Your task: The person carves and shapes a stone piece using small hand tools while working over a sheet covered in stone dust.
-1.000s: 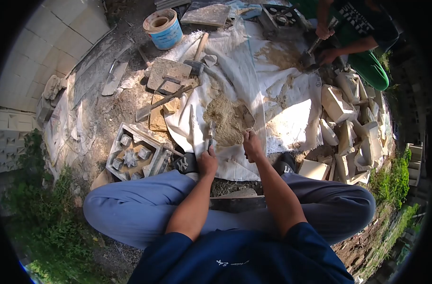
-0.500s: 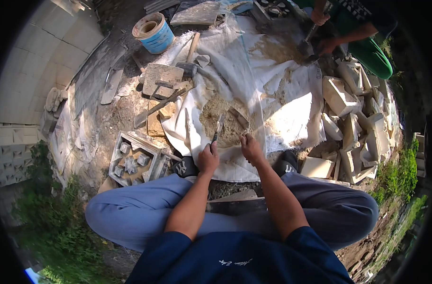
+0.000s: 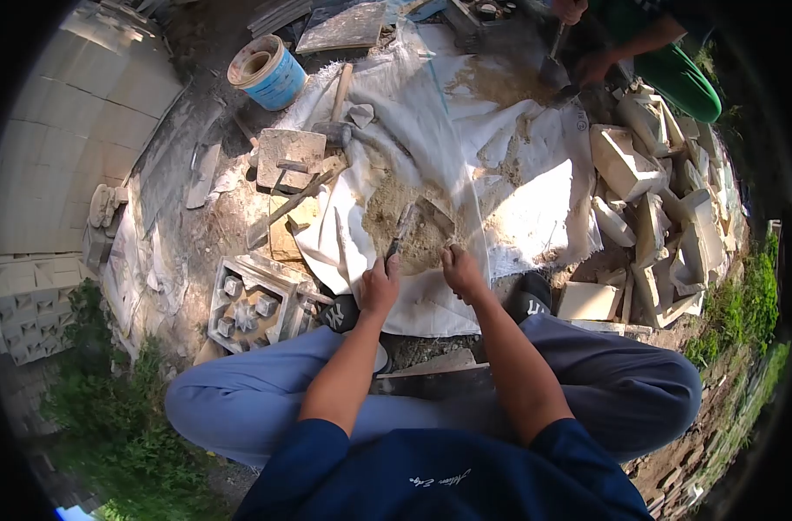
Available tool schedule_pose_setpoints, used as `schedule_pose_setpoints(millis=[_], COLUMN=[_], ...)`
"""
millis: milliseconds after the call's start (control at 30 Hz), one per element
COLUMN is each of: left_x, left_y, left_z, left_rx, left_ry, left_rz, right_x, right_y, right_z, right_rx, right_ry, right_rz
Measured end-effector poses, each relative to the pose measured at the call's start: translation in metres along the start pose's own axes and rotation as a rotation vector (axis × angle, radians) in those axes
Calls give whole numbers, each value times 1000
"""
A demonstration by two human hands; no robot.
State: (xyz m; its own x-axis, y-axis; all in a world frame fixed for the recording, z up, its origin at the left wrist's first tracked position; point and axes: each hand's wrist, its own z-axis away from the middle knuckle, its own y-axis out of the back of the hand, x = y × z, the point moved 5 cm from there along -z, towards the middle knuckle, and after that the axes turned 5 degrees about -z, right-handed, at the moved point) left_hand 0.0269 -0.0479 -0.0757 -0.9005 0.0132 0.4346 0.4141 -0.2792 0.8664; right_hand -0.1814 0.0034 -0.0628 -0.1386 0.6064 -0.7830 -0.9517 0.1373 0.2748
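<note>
A heap of sandy, tan material (image 3: 387,206) lies on a white woven sheet (image 3: 418,306) in front of my feet. My left hand (image 3: 379,280) is closed round the dark handle of a narrow trowel (image 3: 403,222), whose blade reaches over the heap. Closed too, my right hand (image 3: 462,273) grips a second trowel (image 3: 435,216); its flat blade slants up and left on the sandy material. The two blades are close together near the middle of the heap. Most of the right trowel's handle is hidden by my fingers.
A blue-and-white bucket (image 3: 277,80), a hammer (image 3: 333,133), a square slab with a handle (image 3: 289,159) and a mould (image 3: 261,306) are at the left. Pale broken pieces (image 3: 648,217) are piled at the right. At the upper right, a co-worker's hand (image 3: 597,66) is near another tool.
The left trowel's blade has swung up and right over the heap. The right trowel's blade shows more clearly, tilted left. The camera view has shifted, and the co-worker's hands sit higher in it.
</note>
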Motion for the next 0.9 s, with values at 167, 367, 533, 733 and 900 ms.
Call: schedule_pose_setpoints(millis=[167,367,533,733,900], left_x=[2,1,3,15,9], left_y=[-1,4,8,17,0], left_z=[-10,-4,-13,-3,-8], left_rx=[-167,91,-79,-91,-137], left_ry=[-78,-6,-16,-4,-6], left_rz=[-103,114,-10,-5,-81], right_x=[-9,4,-13,1,-14], right_y=[1,-2,3,-1,2], right_z=[3,-5,4,-12,7], right_rx=[-27,34,-24,95,-39], right_ry=[-39,55,-76,246,-129], right_rz=[-6,36,18,149,-7])
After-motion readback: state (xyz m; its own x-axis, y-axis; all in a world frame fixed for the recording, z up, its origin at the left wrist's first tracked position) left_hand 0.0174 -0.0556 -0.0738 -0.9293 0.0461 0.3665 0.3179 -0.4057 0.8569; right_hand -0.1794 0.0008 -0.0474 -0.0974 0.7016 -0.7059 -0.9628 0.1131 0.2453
